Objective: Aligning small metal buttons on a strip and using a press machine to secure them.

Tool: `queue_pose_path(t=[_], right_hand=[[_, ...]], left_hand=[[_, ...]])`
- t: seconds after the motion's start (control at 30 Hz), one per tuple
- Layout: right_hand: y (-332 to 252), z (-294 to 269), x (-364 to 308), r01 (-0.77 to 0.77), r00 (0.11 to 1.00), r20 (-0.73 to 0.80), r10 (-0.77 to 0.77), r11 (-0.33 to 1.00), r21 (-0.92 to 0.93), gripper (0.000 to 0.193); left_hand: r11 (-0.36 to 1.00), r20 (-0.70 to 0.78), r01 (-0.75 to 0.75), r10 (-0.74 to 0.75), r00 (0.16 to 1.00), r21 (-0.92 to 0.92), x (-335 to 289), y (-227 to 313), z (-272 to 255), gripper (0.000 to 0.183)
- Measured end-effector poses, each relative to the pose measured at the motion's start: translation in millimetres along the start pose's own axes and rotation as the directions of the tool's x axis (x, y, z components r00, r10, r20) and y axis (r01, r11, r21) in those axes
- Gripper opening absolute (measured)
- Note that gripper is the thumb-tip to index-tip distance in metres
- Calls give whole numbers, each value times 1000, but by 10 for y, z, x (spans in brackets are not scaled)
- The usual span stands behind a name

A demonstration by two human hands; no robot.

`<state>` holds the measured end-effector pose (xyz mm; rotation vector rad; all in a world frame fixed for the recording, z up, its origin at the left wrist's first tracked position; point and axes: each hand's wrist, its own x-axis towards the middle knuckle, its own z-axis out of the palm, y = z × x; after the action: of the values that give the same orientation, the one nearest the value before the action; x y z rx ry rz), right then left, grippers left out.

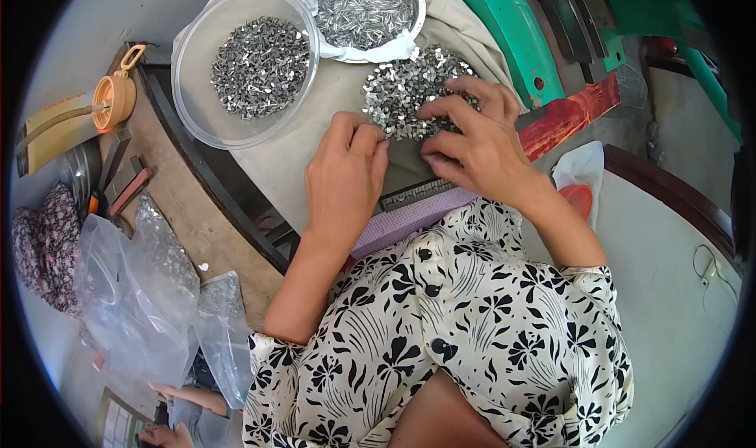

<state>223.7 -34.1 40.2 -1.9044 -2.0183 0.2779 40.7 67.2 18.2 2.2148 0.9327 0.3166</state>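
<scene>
A loose pile of small shiny flat metal pieces (402, 94) lies on a beige cloth (272, 172). At the pile's near left edge is my left hand (344, 179), thumb and fingers pinched together; whatever they hold is hidden. My right hand (482, 137) reaches over the pile's right side with its fingers bent and apart, the tips touching or just above the pieces. Just below the hands runs a dark narrow bar (417, 194) lined with a row of small metal bits, partly covered by my right hand.
A clear round tub (183, 94) of small metal parts stands left of the pile. Behind it, a white bowl (420, 11) holds slim metal pins. A green machine frame (504, 31) rises at right. Plastic bags (130, 290) lie at left; another person (189, 416) is at lower left.
</scene>
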Motion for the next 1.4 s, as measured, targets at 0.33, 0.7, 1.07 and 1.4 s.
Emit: queue_pose_path(t=[0.33, 0.7, 1.07, 1.4], right_hand=[[69, 2, -9, 62, 997, 36, -62, 998, 2, 12], [-106, -9, -534, -73, 997, -14, 75, 994, 78, 18], [50, 139, 82, 91, 985, -129, -111, 985, -148, 14], [70, -63, -216, 36, 995, -94, -33, 999, 31, 18]], left_hand=[[993, -9, -87, 87, 996, -82, -191, 32, -68, 11], [960, 101, -236, 252, 963, -149, -329, 167, 105, 16], [971, 136, -200, 217, 967, -128, -369, 162, 168, 21], [977, 117, -165, 181, 977, -132, -458, 76, 118, 28]])
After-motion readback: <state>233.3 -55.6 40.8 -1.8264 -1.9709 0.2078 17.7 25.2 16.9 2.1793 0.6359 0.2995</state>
